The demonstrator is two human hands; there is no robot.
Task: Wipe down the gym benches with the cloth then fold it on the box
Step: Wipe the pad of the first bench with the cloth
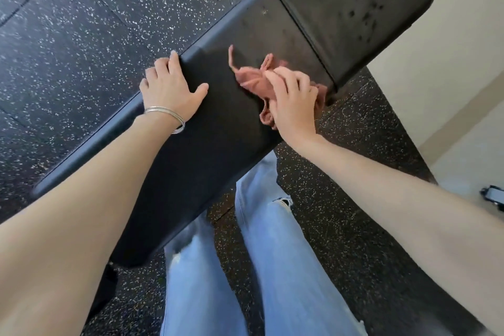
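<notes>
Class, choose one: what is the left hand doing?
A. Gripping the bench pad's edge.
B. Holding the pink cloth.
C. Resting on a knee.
A: the left hand curls its fingers over the edge of the bench pad; the right hand holds the cloth.

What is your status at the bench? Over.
Left hand grips bench pad edge. Right hand holds pink cloth against pad. No obstacle seen on pad.
</notes>
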